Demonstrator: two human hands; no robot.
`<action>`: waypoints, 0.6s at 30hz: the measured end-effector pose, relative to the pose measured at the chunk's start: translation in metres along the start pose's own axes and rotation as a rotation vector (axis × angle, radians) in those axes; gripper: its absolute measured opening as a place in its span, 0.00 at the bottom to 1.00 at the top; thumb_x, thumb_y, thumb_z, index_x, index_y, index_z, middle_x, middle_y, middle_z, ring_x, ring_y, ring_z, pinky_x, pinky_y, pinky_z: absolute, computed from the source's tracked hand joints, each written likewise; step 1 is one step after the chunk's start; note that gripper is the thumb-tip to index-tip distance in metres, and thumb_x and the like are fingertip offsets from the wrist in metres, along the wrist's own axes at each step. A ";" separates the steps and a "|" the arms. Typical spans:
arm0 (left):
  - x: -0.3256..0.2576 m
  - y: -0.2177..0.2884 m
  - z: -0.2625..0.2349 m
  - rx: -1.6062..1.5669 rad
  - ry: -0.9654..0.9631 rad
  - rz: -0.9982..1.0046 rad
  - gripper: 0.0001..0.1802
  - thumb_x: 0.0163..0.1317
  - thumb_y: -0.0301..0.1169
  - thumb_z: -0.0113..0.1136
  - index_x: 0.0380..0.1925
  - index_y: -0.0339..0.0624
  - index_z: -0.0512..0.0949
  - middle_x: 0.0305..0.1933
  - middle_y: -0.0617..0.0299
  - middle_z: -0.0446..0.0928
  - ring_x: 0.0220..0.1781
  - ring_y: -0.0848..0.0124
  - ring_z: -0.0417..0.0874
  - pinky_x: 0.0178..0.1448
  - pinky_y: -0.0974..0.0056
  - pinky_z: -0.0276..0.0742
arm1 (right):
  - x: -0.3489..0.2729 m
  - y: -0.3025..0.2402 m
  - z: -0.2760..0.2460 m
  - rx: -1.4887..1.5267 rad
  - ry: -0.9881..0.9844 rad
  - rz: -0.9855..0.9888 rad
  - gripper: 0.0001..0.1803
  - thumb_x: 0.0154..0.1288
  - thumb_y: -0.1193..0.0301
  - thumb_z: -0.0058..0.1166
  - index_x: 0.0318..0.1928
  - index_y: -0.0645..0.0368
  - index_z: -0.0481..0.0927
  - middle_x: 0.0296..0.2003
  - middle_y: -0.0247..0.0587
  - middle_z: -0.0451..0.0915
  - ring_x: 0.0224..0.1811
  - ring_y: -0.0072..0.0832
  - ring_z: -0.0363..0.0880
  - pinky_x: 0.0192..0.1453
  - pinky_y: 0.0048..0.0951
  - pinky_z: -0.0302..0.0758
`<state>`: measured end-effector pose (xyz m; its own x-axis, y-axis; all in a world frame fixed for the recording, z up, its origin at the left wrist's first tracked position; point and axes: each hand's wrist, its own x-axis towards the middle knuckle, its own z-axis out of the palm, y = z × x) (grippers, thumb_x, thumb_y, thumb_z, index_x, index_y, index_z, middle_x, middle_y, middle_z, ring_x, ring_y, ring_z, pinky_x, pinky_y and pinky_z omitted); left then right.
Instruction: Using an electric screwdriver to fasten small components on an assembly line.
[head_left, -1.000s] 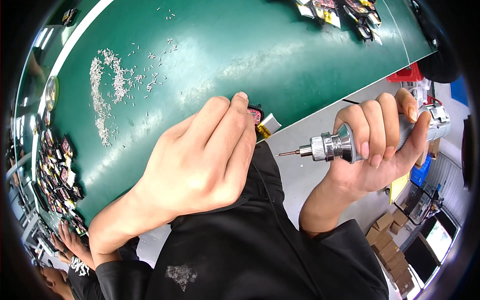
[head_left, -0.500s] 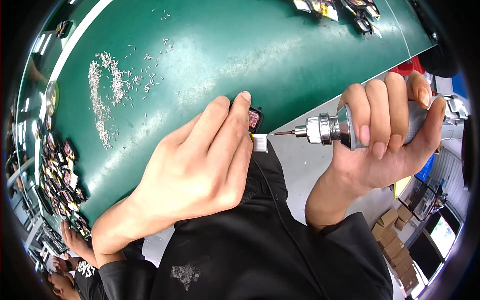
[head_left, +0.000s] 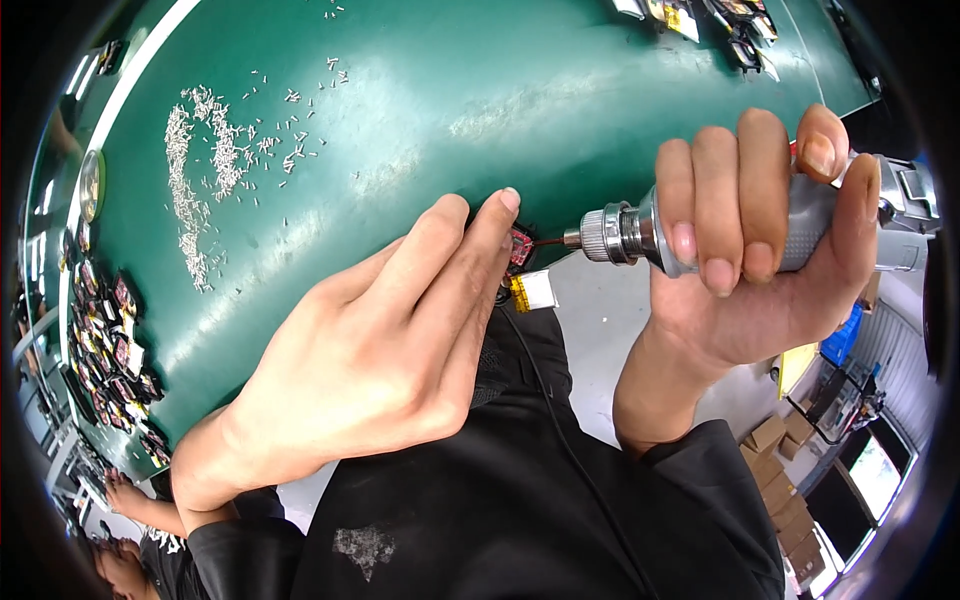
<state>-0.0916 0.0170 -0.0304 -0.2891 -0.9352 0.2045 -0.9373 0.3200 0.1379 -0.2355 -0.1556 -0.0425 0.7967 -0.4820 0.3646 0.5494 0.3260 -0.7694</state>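
My left hand (head_left: 360, 350) is closed on a small black electronic unit with a red circuit board (head_left: 521, 247), near the table's front edge. The fingers cover most of the unit. From it hangs a flat silver battery (head_left: 540, 290) with yellow tape at one end. In my right hand (head_left: 740, 220) is a grey electric screwdriver (head_left: 612, 234), held sideways with its fingers wrapped round the body. The thin bit points left and its tip reaches the red board. Whether a screw sits under the tip is too small to tell.
Many loose small screws (head_left: 178, 180) lie scattered on the green table (head_left: 420, 90). A heap of similar black units (head_left: 105, 340) lies at the left, more units (head_left: 740, 30) at the far right. Another person's hand (head_left: 135, 500) is at the lower left. Cardboard boxes (head_left: 780, 490) stand lower right.
The screwdriver has moved left and slightly up, its tip going from beside the battery to the red board. The unit has turned, so more of the battery and its yellow tape shows.
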 end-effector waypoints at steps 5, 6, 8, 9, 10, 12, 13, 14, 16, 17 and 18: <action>0.000 -0.001 0.000 0.008 0.016 0.009 0.21 0.39 0.18 0.60 0.38 0.21 0.78 0.50 0.45 0.76 0.43 0.59 0.79 0.37 0.65 0.81 | -0.003 0.000 -0.001 0.008 0.007 -0.002 0.17 0.72 0.60 0.34 0.41 0.58 0.73 0.14 0.27 0.64 0.13 0.17 0.62 0.25 0.24 0.67; 0.000 -0.001 0.001 0.014 0.008 0.015 0.20 0.39 0.18 0.60 0.38 0.21 0.78 0.50 0.45 0.77 0.43 0.59 0.79 0.37 0.65 0.81 | -0.003 0.000 -0.001 0.008 0.007 0.001 0.17 0.72 0.60 0.34 0.41 0.58 0.73 0.14 0.27 0.64 0.13 0.17 0.62 0.25 0.24 0.67; 0.000 -0.001 0.002 0.019 0.013 0.013 0.20 0.39 0.18 0.60 0.38 0.21 0.78 0.50 0.45 0.77 0.43 0.59 0.79 0.37 0.65 0.81 | -0.002 0.001 -0.001 0.010 0.015 0.004 0.17 0.72 0.60 0.34 0.41 0.58 0.73 0.14 0.27 0.64 0.13 0.18 0.62 0.24 0.25 0.66; 0.000 -0.001 0.002 0.025 0.017 0.014 0.21 0.39 0.18 0.60 0.38 0.21 0.78 0.50 0.45 0.77 0.43 0.59 0.79 0.37 0.65 0.81 | -0.001 0.000 0.001 0.010 0.015 0.005 0.17 0.72 0.60 0.34 0.41 0.58 0.73 0.14 0.27 0.64 0.13 0.18 0.62 0.24 0.25 0.66; 0.000 -0.001 0.003 0.025 0.017 0.013 0.21 0.39 0.18 0.60 0.38 0.21 0.78 0.50 0.45 0.77 0.43 0.59 0.79 0.37 0.65 0.81 | 0.001 -0.002 0.004 -0.016 -0.001 0.017 0.17 0.73 0.60 0.33 0.42 0.58 0.73 0.14 0.27 0.64 0.13 0.18 0.62 0.25 0.25 0.66; 0.000 0.000 0.004 -0.001 0.058 -0.001 0.21 0.39 0.18 0.60 0.38 0.21 0.78 0.49 0.45 0.77 0.43 0.58 0.79 0.37 0.65 0.81 | 0.002 -0.004 0.005 -0.046 -0.015 0.029 0.18 0.73 0.60 0.33 0.42 0.58 0.73 0.15 0.28 0.64 0.14 0.18 0.62 0.25 0.25 0.67; 0.000 0.000 0.004 -0.002 0.060 -0.001 0.21 0.39 0.18 0.60 0.38 0.21 0.78 0.49 0.45 0.77 0.43 0.58 0.79 0.37 0.65 0.81 | 0.001 -0.003 0.002 -0.037 -0.051 0.039 0.18 0.73 0.60 0.31 0.43 0.58 0.72 0.15 0.28 0.64 0.14 0.18 0.63 0.26 0.25 0.67; 0.000 0.000 0.004 -0.006 0.060 0.002 0.21 0.39 0.18 0.60 0.38 0.21 0.78 0.49 0.45 0.77 0.43 0.58 0.79 0.36 0.64 0.81 | 0.001 -0.002 0.000 -0.026 -0.088 0.049 0.18 0.74 0.60 0.30 0.43 0.58 0.72 0.15 0.28 0.64 0.15 0.19 0.63 0.27 0.26 0.67; 0.000 0.000 0.005 -0.011 0.062 0.004 0.21 0.39 0.18 0.60 0.38 0.21 0.78 0.49 0.45 0.77 0.43 0.58 0.79 0.36 0.64 0.81 | 0.003 -0.001 -0.002 -0.029 -0.130 0.057 0.19 0.74 0.59 0.29 0.44 0.58 0.72 0.16 0.28 0.64 0.15 0.19 0.63 0.27 0.26 0.67; 0.000 -0.001 0.005 -0.028 0.075 0.008 0.20 0.39 0.18 0.60 0.38 0.21 0.78 0.48 0.44 0.77 0.43 0.58 0.79 0.36 0.64 0.81 | 0.004 0.000 -0.002 -0.031 -0.172 0.064 0.19 0.75 0.59 0.28 0.44 0.58 0.71 0.16 0.28 0.64 0.15 0.19 0.63 0.28 0.26 0.67; 0.000 -0.001 0.006 -0.046 0.088 0.011 0.20 0.38 0.18 0.60 0.38 0.21 0.78 0.48 0.44 0.77 0.43 0.57 0.79 0.35 0.64 0.81 | 0.005 0.000 0.000 -0.031 -0.173 0.064 0.19 0.75 0.59 0.28 0.44 0.58 0.71 0.16 0.28 0.64 0.15 0.19 0.63 0.28 0.26 0.67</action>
<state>-0.0920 0.0162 -0.0368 -0.2797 -0.9151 0.2904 -0.9235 0.3391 0.1792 -0.2314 -0.1582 -0.0410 0.8627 -0.3132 0.3971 0.4903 0.3254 -0.8085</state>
